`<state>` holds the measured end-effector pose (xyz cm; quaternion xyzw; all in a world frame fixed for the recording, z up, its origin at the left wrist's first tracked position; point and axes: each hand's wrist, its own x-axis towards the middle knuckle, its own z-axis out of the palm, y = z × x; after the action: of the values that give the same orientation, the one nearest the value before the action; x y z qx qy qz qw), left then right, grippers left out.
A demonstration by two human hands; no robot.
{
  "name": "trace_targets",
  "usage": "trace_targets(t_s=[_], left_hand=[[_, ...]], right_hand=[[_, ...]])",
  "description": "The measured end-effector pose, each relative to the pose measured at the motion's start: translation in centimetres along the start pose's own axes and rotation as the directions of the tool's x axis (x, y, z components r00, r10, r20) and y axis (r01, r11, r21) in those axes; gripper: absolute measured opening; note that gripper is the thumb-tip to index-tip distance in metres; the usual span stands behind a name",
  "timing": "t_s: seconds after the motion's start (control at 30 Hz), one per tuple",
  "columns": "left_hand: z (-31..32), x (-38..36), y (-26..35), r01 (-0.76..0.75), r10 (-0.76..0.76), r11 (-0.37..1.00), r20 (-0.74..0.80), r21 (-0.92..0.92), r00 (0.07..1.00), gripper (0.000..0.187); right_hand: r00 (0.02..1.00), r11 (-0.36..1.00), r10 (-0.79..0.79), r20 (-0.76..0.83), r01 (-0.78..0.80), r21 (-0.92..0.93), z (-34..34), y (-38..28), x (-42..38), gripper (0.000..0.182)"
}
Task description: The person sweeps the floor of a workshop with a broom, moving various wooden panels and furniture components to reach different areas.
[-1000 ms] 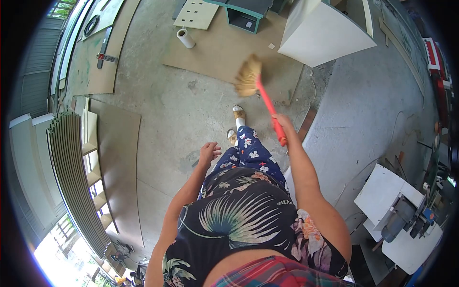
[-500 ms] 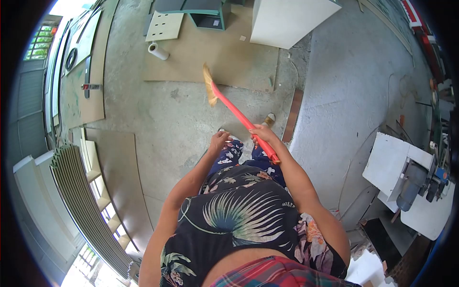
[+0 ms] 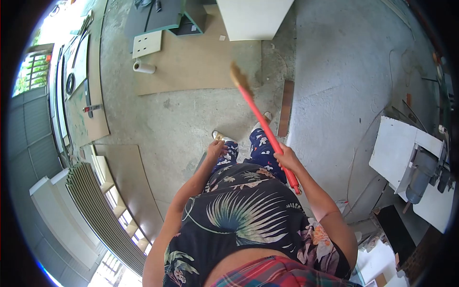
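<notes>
A broom with a red handle (image 3: 263, 123) and tan bristles (image 3: 242, 78) slants up and left from my right side. My right hand (image 3: 286, 157) is wrapped round the handle near its lower end. The bristle end is a little blurred, over the edge of the brown floor sheet (image 3: 191, 71). Away from the broom, my left hand (image 3: 217, 149) hangs over my left thigh, its fingers loosely curled and apart, holding nothing visible.
A white roll (image 3: 144, 67), a panel with holes (image 3: 147, 44), a dark green cabinet (image 3: 193, 19) and a white box (image 3: 253, 19) are ahead. A brown strip (image 3: 286, 109) lies right of my feet. Stacked panels (image 3: 105, 215) stand left; a machine (image 3: 420, 174) stands right.
The broom's bristle end has swung to the right, and my right hand has moved right and down with the handle. The view has shifted, and my feet have changed position.
</notes>
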<state>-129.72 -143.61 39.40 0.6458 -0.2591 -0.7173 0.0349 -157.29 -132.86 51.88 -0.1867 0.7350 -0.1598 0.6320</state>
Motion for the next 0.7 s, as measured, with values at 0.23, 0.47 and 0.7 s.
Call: trace_targets(t_s=[0.23,0.47,0.7], left_hand=[[8.1,2.0,3.2,-0.072,0.068,0.994,0.05,0.079,0.996,0.028],[11.6,1.6,5.0,-0.055,0.049,0.992,0.058,0.115,0.997,0.03],[19.7,-0.4,8.5,-0.072,-0.069,0.921,0.341,0.383,0.937,0.035]], right_hand=[[0.956,0.994,0.107,0.272,-0.11,-0.003,-3.9,4.9,7.9,0.031],[0.994,0.994,-0.045,-0.097,0.034,-0.107,-12.1,5.2,9.8,0.026],[0.994,0.978,-0.095,-0.058,0.082,-0.191,-12.9,2.9,2.8,0.056]])
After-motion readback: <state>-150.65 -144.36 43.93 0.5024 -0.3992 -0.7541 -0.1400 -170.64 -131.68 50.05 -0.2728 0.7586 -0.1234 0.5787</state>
